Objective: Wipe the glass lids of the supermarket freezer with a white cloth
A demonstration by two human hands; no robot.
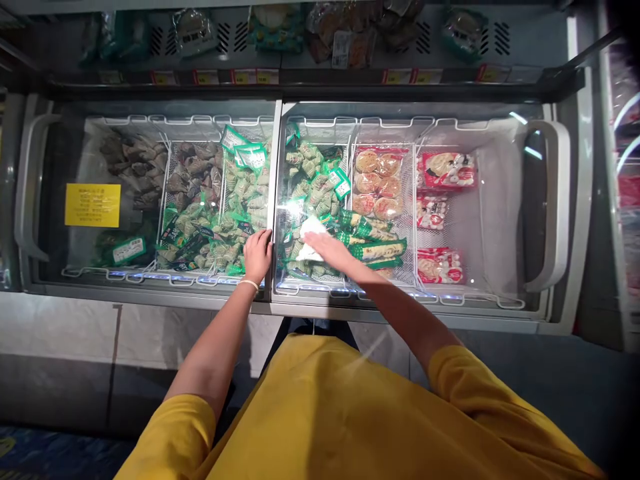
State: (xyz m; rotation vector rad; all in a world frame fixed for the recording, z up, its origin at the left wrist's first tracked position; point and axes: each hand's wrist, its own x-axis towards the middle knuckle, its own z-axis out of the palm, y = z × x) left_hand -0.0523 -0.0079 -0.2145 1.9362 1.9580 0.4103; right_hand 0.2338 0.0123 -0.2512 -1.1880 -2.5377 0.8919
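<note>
I stand at a chest freezer with two sliding glass lids. My left hand (257,256) rests on the left glass lid (90,167), fingers bent against the centre frame strip (274,193). My right hand (327,249) lies flat on the right glass lid (500,200), pressing a white cloth (311,233) onto the glass. Under the glass below both hands lie green packs of wrapped rice dumplings (240,200).
Wire baskets under the glass hold brown leaf-wrapped bundles (135,167), round flatbread packs (376,183) and red-and-white bags (447,170). A yellow label (93,205) sticks to the left lid. White handles (555,200) sit at each end. A shelf of packaged goods (280,30) runs above.
</note>
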